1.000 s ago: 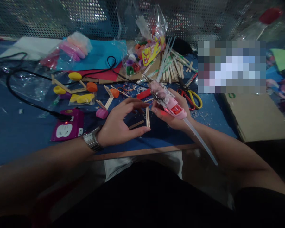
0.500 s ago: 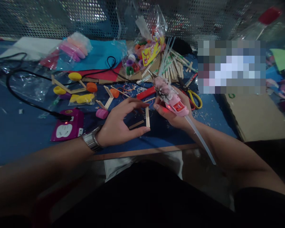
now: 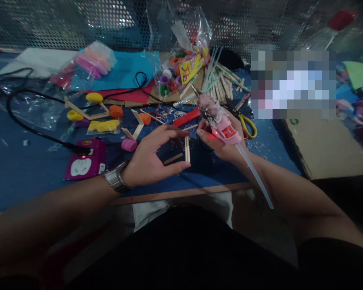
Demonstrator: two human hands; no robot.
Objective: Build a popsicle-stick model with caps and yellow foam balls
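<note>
My left hand (image 3: 151,155) grips a small frame of joined craft sticks (image 3: 187,148) between thumb and fingers, above the table's front edge. My right hand (image 3: 219,139) is wrapped round a pink hot glue gun (image 3: 226,128), its nozzle pointing up and away to the left. The gun's front is covered in stringy greyish residue, and a clear glue stick (image 3: 255,177) sticks out of its back. The nozzle is apart from the sticks. Below the left hand lies a loose craft stick (image 3: 173,158). Some right-hand fingers are hidden behind the gun.
A purple power socket box (image 3: 86,159) with a black cable stands at left. Stick pieces with coloured caps (image 3: 129,145), a red cutter (image 3: 186,117) and yellow-handled scissors (image 3: 249,125) lie beyond my hands. Cardboard (image 3: 329,149) is at right; several craft sticks (image 3: 218,86) lie behind.
The glue gun's nozzle has shifted slightly up and to the right. My left hand keeps its hold on the craft-stick frame, nearly still.
</note>
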